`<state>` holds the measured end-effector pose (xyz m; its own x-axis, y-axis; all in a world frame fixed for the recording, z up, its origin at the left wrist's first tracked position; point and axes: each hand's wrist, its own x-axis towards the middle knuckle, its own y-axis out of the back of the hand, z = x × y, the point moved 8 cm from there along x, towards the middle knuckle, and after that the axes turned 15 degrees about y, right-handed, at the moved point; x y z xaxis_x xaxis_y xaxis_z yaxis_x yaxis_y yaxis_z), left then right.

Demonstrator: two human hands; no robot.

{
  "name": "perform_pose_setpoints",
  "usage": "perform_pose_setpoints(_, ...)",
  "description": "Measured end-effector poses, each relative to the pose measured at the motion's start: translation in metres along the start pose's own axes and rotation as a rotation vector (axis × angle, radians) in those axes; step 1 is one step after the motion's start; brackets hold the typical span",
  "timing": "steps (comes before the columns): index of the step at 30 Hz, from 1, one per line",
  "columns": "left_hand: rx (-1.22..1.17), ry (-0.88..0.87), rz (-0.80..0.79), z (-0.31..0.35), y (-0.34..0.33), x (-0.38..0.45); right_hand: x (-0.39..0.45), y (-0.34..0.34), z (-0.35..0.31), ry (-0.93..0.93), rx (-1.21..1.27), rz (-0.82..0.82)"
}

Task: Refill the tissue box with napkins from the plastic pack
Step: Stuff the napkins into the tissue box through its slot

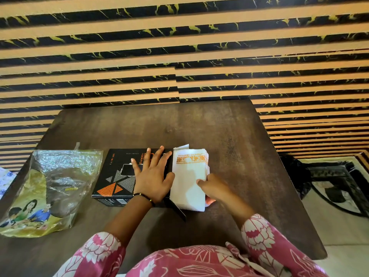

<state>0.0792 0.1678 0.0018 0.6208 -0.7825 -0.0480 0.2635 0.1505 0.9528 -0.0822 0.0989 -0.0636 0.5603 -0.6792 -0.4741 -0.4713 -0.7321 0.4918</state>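
Observation:
A black tissue box (115, 176) with orange and grey triangles lies flat on the brown table (229, 132). My left hand (152, 174) rests palm-down on its top with fingers spread. At the box's right end stands a stack of white napkins (189, 176) with an orange pattern band, pressed against the box's open side. My right hand (211, 188) grips that stack from the right, thumb on its face. A black end flap (177, 209) of the box sticks out below the stack. The plastic pack (50, 188), crumpled and yellow-printed, lies on the table's left side.
A striped black-and-tan wall (179, 56) rises right behind the table. Off the table's right edge is a patterned floor and a dark frame (329, 176). A blue-flowered cloth (5, 178) shows at the far left.

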Motion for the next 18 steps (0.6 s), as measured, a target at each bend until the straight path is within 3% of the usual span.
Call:
perform_pose_setpoints(10,0.011,0.016,-0.008,0.002,0.002,0.000,0.002,-0.001,-0.011,0.072,0.099,0.228)
perform_pose_setpoints(15,0.008,0.009,-0.009,0.003,0.000,-0.001,-0.007,-0.009,-0.045,0.279,0.019,0.282)
perform_pose_setpoints(18,0.014,0.011,-0.008,0.002,0.000,0.000,-0.011,-0.008,-0.039,0.295,0.054,0.306)
